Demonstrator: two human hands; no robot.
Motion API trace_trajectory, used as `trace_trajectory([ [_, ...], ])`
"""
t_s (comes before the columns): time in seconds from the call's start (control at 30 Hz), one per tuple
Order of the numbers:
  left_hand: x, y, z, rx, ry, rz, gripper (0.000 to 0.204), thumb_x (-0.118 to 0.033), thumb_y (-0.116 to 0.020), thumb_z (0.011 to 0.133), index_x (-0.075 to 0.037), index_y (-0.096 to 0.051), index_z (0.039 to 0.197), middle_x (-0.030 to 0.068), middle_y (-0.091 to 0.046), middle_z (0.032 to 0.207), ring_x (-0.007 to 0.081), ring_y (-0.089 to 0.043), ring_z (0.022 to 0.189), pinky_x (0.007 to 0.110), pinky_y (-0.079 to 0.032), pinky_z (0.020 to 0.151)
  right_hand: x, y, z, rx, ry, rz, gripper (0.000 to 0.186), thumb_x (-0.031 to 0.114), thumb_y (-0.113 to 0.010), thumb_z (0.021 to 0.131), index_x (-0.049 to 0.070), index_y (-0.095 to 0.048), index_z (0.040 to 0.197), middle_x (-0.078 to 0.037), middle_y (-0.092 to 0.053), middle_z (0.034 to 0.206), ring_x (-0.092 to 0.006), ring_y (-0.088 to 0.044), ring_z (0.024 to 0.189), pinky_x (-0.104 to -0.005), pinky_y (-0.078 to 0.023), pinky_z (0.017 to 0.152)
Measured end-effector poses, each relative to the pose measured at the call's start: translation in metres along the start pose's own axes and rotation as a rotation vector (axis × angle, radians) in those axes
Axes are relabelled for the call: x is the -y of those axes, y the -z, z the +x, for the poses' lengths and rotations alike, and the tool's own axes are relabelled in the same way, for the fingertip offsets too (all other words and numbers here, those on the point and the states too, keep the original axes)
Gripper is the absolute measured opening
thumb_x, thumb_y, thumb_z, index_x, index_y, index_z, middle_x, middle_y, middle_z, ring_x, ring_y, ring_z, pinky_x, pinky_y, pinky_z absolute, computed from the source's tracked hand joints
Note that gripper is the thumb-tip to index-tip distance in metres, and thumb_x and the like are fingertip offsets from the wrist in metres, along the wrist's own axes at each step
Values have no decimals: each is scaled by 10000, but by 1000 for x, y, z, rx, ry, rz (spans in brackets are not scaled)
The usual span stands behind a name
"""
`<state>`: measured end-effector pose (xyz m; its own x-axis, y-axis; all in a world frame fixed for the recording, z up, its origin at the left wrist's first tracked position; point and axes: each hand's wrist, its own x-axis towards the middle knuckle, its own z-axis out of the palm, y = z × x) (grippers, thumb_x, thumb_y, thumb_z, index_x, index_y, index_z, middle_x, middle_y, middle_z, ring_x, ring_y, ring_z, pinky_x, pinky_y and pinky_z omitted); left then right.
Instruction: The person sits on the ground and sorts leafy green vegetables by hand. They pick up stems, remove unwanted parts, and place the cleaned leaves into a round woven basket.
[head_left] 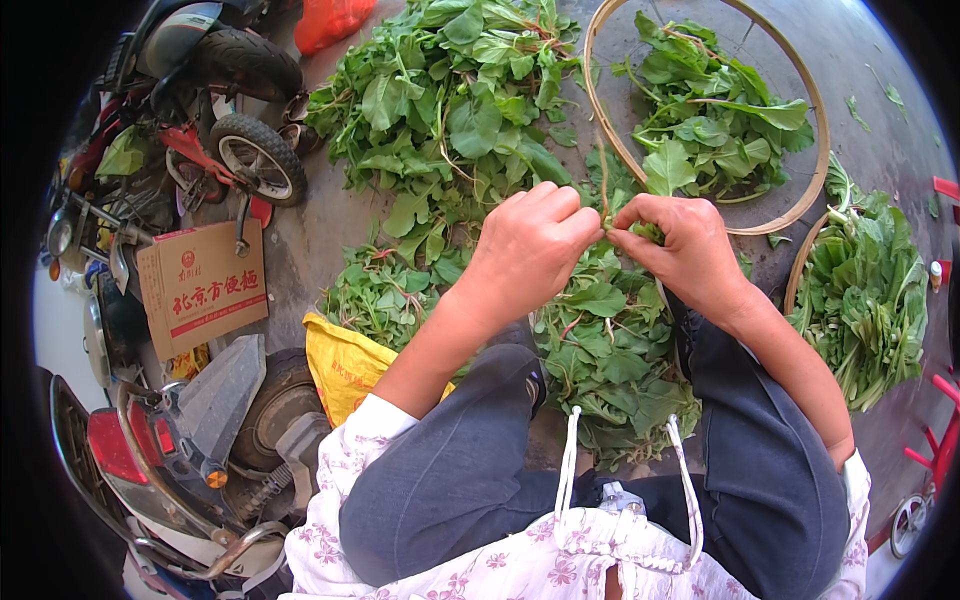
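My left hand (535,245) and my right hand (685,250) meet in front of me, fingertips almost touching. Both are closed in a pinch on a leafy green, whose thin brownish stem or root (604,175) sticks up between them. A pale green leaf (668,168) shows just above my right hand; whether it belongs to the same plant I cannot tell. Below the hands, between my legs, lies a heap of loose leafy greens (610,350). A bigger pile of greens (450,100) spreads over the floor beyond my left hand.
A round wooden-rimmed tray (822,150) at far right holds more greens (725,110). Bundled greens (865,300) lie at right, partly over another rim. To the left are a yellow sack (345,360), a cardboard box (205,285), a small wheeled bike (255,160) and a motorbike (200,430).
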<state>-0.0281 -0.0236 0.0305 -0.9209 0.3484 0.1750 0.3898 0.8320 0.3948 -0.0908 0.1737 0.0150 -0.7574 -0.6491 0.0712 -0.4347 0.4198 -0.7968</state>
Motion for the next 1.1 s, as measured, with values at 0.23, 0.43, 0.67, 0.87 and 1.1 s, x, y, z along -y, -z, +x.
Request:
trace_trajectory([
  [0.23,11,-1,-16,-230,545,-1124,125,-106,-524,988,-54,-559,879,-37,-552,821,45,-509,706,219,-436,672,0,10,1,106,-195,193,122,116,-726,830,2,-691,854,-55,-643,683,-68,-551,611,-257,-432,572],
  [0.43,31,-7,-47,87,443,-288,114,-108,-646,900,-21,-619,968,77,-632,868,168,-580,713,273,-461,649,2,13,3,60,-160,250,115,114,-727,827,9,-682,843,-54,-637,681,-74,-551,607,-260,-434,574],
  [0.67,-9,-5,-6,-337,364,-580,226,-48,-726,818,-13,-663,1032,81,-637,913,169,-599,672,292,-509,657,3,4,1,-37,36,16,147,153,-727,800,58,-620,833,-112,-635,707,-280,-605,601,-369,-464,551],
  [0.87,-9,-11,-5,-220,371,-667,154,-24,-728,834,0,-677,977,54,-664,896,100,-632,728,233,-523,673,8,0,-1,-45,167,-174,173,190,-727,792,84,-610,863,-92,-638,739,-300,-624,673,-402,-485,597],
  [1.1,-13,-26,-13,-354,572,-1263,115,-69,-664,916,3,-677,1005,52,-693,1001,80,-630,825,227,-518,749,8,-1,1,-107,177,-132,176,203,-731,801,87,-618,869,-81,-640,733,-299,-602,645,-393,-477,587],
])
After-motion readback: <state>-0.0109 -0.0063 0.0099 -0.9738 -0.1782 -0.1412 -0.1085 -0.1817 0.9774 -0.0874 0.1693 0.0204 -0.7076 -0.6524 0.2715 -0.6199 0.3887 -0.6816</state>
